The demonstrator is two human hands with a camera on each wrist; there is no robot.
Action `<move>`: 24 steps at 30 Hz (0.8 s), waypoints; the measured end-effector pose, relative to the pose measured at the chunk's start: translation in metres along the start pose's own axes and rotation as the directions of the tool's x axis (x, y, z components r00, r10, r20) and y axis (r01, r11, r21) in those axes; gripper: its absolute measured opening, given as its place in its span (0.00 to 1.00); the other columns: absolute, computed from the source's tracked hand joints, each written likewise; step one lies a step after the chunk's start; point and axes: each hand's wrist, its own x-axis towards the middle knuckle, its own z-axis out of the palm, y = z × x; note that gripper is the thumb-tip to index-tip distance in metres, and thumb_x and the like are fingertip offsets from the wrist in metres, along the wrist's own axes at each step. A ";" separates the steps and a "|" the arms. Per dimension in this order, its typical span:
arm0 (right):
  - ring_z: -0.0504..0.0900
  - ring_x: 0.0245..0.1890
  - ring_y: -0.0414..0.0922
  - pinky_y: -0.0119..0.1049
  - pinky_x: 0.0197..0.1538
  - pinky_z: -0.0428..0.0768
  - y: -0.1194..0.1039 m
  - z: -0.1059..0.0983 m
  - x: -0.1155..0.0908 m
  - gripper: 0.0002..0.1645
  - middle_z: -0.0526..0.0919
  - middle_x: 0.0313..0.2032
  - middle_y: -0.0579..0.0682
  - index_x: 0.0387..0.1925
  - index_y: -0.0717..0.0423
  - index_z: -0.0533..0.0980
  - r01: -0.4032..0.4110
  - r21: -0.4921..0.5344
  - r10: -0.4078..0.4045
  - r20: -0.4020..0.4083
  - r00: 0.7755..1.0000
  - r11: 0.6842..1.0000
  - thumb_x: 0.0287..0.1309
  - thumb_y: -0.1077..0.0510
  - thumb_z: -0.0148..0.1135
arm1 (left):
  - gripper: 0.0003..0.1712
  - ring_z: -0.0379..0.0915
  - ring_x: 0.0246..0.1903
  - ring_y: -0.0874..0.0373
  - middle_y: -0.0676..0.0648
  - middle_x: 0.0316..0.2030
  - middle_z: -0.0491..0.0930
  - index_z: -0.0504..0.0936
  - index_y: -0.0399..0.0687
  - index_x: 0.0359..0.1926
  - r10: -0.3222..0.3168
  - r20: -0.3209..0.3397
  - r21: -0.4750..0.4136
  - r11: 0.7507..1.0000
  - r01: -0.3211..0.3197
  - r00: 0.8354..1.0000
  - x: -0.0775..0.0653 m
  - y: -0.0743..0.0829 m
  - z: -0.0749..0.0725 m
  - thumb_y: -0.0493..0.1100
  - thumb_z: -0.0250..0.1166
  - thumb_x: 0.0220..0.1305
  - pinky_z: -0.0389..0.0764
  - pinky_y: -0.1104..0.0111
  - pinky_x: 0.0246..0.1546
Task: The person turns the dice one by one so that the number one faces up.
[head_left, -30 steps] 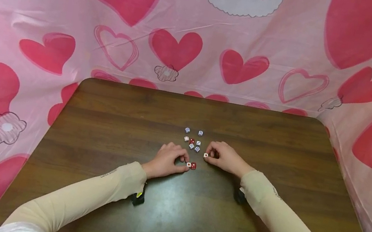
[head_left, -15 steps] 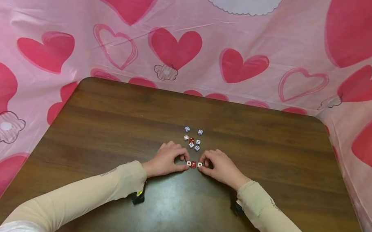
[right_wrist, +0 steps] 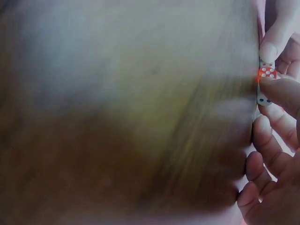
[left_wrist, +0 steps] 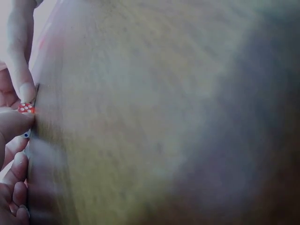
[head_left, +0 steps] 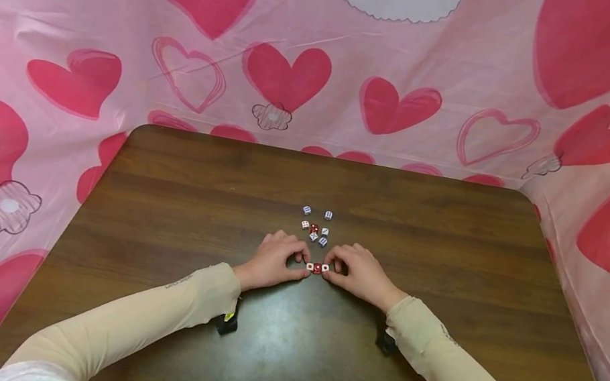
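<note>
Three dice form a short row on the table between my hands, a red die [head_left: 318, 268] in the middle with a white one at each end. My left hand [head_left: 276, 259] pinches the left white die [head_left: 310, 266] between thumb and index finger. At the other end, my right hand [head_left: 359, 273] pinches the right white die [head_left: 325, 268] in the same way. In the right wrist view the red die [right_wrist: 267, 72] shows white dots beside the thumb; the left wrist view also catches the red die [left_wrist: 26, 108], partly covered by fingers.
Just beyond the row lie several loose dice, among them a second red die [head_left: 314, 228] and a white die [head_left: 307, 210] at the far left. The brown wooden table [head_left: 265, 347] ends at a pink heart-patterned cloth [head_left: 355, 43].
My right hand has brought its white die left and toward me, up against the red die's right side. The left hand has stayed in place on its die.
</note>
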 end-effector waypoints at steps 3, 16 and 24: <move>0.68 0.32 0.41 0.39 0.41 0.67 -0.002 -0.001 0.001 0.11 0.73 0.27 0.39 0.38 0.48 0.79 0.005 -0.002 -0.005 0.006 1.000 1.000 0.61 0.52 0.75 | 0.11 0.64 0.38 0.56 0.55 0.32 0.74 0.83 0.55 0.39 -0.002 0.003 0.003 1.000 0.002 1.000 0.000 0.000 0.000 0.48 0.77 0.60 0.61 0.60 0.45; 0.69 0.32 0.40 0.40 0.43 0.68 -0.004 -0.005 0.000 0.11 0.75 0.27 0.38 0.41 0.50 0.79 -0.008 0.020 0.007 0.055 0.998 1.000 0.62 0.55 0.74 | 0.12 0.64 0.39 0.57 0.56 0.34 0.75 0.83 0.54 0.42 -0.002 0.033 -0.012 1.000 0.002 0.999 0.000 0.000 -0.004 0.49 0.77 0.61 0.61 0.60 0.46; 0.69 0.31 0.40 0.40 0.42 0.68 -0.007 -0.004 0.000 0.10 0.74 0.26 0.37 0.40 0.51 0.79 -0.007 0.014 0.006 0.047 0.999 1.000 0.61 0.58 0.74 | 0.10 0.63 0.39 0.56 0.56 0.33 0.75 0.84 0.55 0.41 -0.008 0.028 -0.012 1.000 0.009 1.000 -0.001 0.001 -0.003 0.48 0.76 0.63 0.60 0.60 0.46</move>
